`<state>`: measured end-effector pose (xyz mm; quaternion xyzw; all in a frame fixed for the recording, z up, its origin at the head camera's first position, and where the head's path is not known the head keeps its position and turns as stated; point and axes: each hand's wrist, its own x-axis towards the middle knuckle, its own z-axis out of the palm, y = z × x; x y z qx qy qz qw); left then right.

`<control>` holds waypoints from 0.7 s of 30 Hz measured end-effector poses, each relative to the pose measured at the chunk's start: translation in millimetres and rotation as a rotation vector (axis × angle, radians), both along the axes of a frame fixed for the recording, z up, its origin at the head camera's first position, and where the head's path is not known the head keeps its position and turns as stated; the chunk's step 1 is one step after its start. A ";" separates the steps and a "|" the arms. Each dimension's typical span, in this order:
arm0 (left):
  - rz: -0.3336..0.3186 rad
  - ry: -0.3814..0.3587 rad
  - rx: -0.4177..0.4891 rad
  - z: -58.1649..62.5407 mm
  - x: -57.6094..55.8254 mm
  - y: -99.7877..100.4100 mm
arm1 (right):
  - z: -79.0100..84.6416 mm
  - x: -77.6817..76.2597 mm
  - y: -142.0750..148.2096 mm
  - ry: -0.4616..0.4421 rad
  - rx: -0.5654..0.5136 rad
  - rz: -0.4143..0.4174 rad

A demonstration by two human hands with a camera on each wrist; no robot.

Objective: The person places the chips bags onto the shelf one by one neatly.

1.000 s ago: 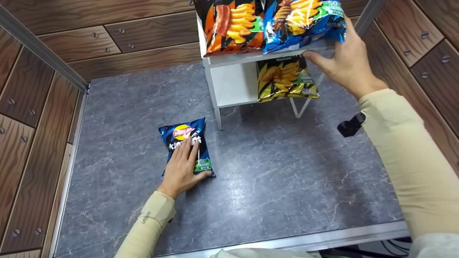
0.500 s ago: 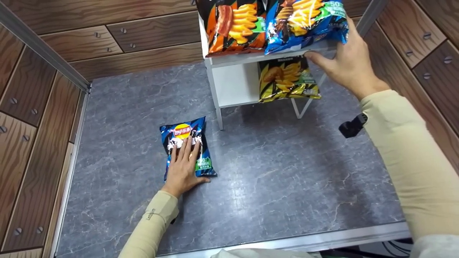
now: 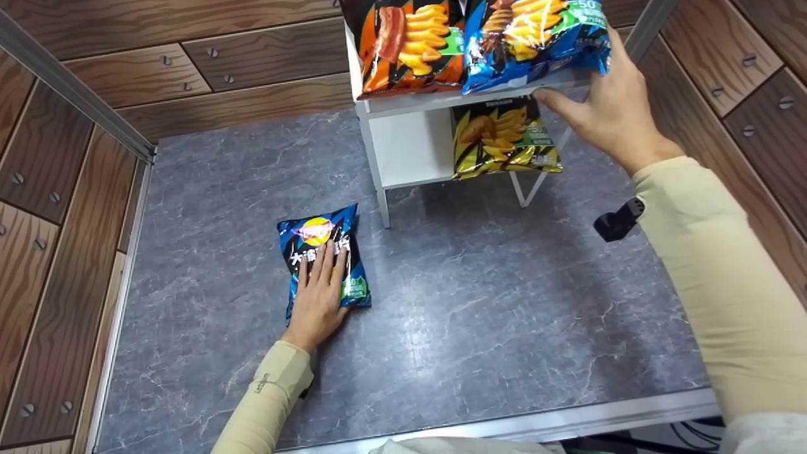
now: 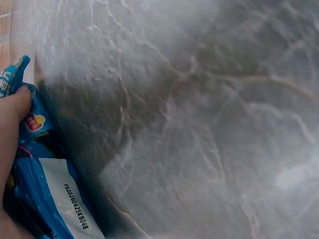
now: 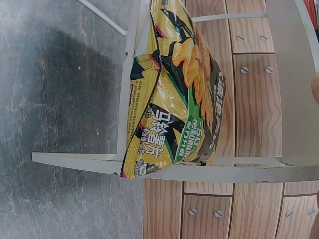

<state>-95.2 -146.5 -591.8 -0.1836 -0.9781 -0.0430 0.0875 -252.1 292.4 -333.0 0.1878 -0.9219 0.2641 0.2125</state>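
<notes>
A blue-and-black chip bag (image 3: 318, 233) lies face up on the grey marbled tabletop, left of a white two-tier rack (image 3: 410, 151). My left hand (image 3: 317, 306) rests on its front, fingers straight and pointing away, thumb along the right side. In the left wrist view, that bag's blue side (image 4: 37, 194) with a printed white strip shows beside the hand. My right hand (image 3: 618, 113) holds the rack's upper right side, thumb at the front edge. Its other fingers are hidden behind a blue chip bag (image 3: 529, 44) on the top shelf.
An orange-and-black chip bag (image 3: 413, 50) stands beside the blue one on the top shelf. A yellow-and-black chip bag (image 3: 504, 139) sits on the lower shelf's right side, overhanging its front. Wood-patterned walls (image 3: 271, 57) border the tabletop, and a metal edge (image 3: 504, 419) runs along its front.
My left thumb, spread out to the right before, has drawn in against the bag. The bag has shifted and turned slightly beneath the hand. My right hand keeps its place on the rack.
</notes>
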 end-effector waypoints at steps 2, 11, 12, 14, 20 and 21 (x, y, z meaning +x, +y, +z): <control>0.006 0.008 -0.009 1.6 0.4 -0.1 | 0.1 -0.3 -0.1 0.005 0.001 0.002; 0.012 -0.002 0.033 12.3 5.3 1.6 | -0.8 -0.6 0.3 0.017 -0.001 0.017; 0.012 -0.002 0.042 13.9 5.5 2.1 | -0.7 -0.5 0.5 0.017 -0.004 0.017; 0.011 -0.002 0.061 17.7 5.6 3.2 | -0.4 -0.6 0.8 0.019 -0.010 0.014; 0.005 -0.003 0.131 30.4 8.0 5.5 | -0.5 -1.0 0.7 0.018 -0.016 0.016; 0.002 -0.002 0.145 32.3 8.4 5.8 | -0.5 -0.9 0.8 0.017 -0.015 0.016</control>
